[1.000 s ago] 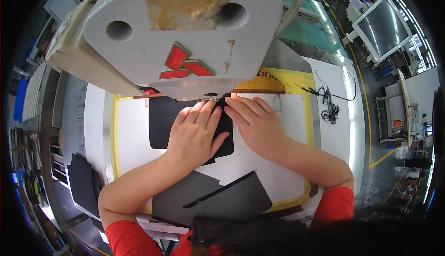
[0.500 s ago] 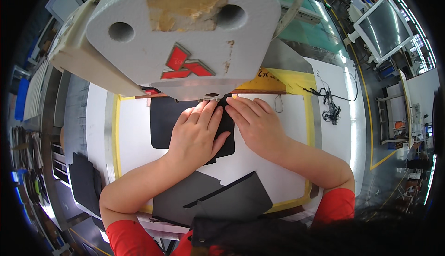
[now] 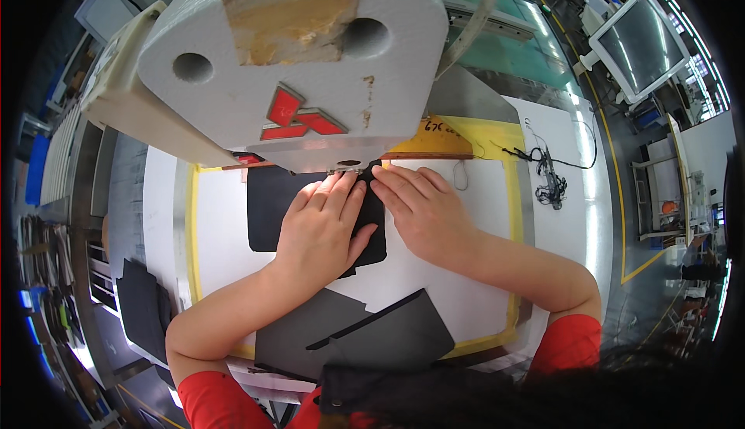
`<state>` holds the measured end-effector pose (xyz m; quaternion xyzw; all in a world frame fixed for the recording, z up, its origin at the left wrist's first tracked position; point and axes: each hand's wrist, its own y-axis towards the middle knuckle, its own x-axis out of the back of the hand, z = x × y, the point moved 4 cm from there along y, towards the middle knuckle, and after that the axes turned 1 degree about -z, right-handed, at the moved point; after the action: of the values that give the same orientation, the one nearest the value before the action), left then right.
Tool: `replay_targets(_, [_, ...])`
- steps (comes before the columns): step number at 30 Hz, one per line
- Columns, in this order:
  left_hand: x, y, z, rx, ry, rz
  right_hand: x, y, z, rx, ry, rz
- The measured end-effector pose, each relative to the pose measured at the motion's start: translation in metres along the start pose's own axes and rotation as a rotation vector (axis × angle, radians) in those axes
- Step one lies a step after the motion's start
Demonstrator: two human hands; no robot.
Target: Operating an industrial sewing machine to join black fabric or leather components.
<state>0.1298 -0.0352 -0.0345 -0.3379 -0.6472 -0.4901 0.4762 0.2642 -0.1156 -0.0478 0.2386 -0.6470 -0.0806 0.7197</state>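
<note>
A black flat piece (image 3: pixel 265 215), fabric or leather-like, lies under the white sewing machine head (image 3: pixel 388 111). My left hand (image 3: pixel 322 223) rests flat on it with the fingers stretched toward the needle area and the thumb apart. To the right, my right hand (image 3: pixel 425 215) has its fingers extended, the tips at the piece's far right edge beside the needle area. Neither hand is wrapped round anything. The machine head and my fingers hide the spot under the needle.
Grey flat pieces (image 3: pixel 396 332) with a dark edge lie nearest me on the white work surface (image 3: pixel 466 297), which yellow tape borders. A tangle of black thread (image 3: pixel 551 188) lies at right. More black pieces (image 3: pixel 142 301) are stacked at left. A screen (image 3: pixel 640 45) stands far right.
The machine head, black piece and hands appear slightly further left in the picture, with the machine head also a little lower. Both hands keep almost the same pose on and beside the piece.
</note>
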Motion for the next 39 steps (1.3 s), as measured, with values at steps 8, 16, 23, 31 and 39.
replay_targets(8, [0.002, -0.001, -0.001, 0.003, -0.001, -0.016, 0.001, -0.001, 0.000, 0.021, 0.003, 0.000])
replay_targets(16, [0.008, 0.003, -0.005, 0.004, -0.015, -0.033, 0.002, -0.001, 0.001, -0.004, 0.040, -0.101])
replay_targets(23, [0.009, 0.004, -0.005, 0.037, -0.020, -0.084, 0.007, 0.001, -0.001, -0.012, 0.109, -0.184])
replay_targets(31, [0.008, 0.004, 0.005, 0.052, -0.085, -0.248, 0.023, -0.004, 0.026, 0.245, 0.359, -0.078])
replay_targets(39, [0.024, 0.001, 0.009, 0.035, -0.133, -0.254, 0.027, 0.013, 0.062, 0.320, -0.092, 0.273])
